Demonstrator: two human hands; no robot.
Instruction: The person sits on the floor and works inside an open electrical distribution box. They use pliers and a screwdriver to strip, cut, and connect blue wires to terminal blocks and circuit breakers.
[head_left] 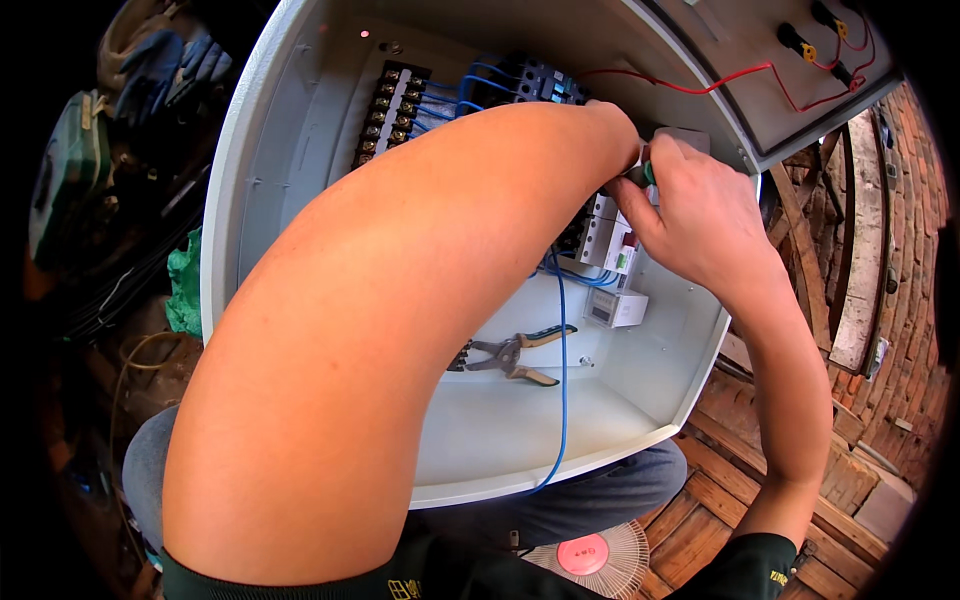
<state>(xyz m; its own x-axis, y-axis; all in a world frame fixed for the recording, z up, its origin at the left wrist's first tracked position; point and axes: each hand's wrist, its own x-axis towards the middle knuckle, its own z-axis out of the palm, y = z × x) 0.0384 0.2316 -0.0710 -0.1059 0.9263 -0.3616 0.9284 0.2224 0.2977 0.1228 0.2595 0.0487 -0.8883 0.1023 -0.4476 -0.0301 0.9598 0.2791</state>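
Note:
My left arm stretches across a grey metal electrical enclosure. At its end, my left hand is bent away, its fingers hidden, close to a black contactor. My right hand meets it with curled fingers closed around a small piece with a green end, too covered to name. Below the hands are white circuit breakers with blue wires at their lower side. A loose blue wire hangs down over the enclosure's front edge. A red wire runs from near the contactor to the door.
Wire strippers lie on the enclosure's bottom wall, near a small white device. A black terminal block is at upper left. The open door carries wired fittings. A fan stands below; a brick wall is at right.

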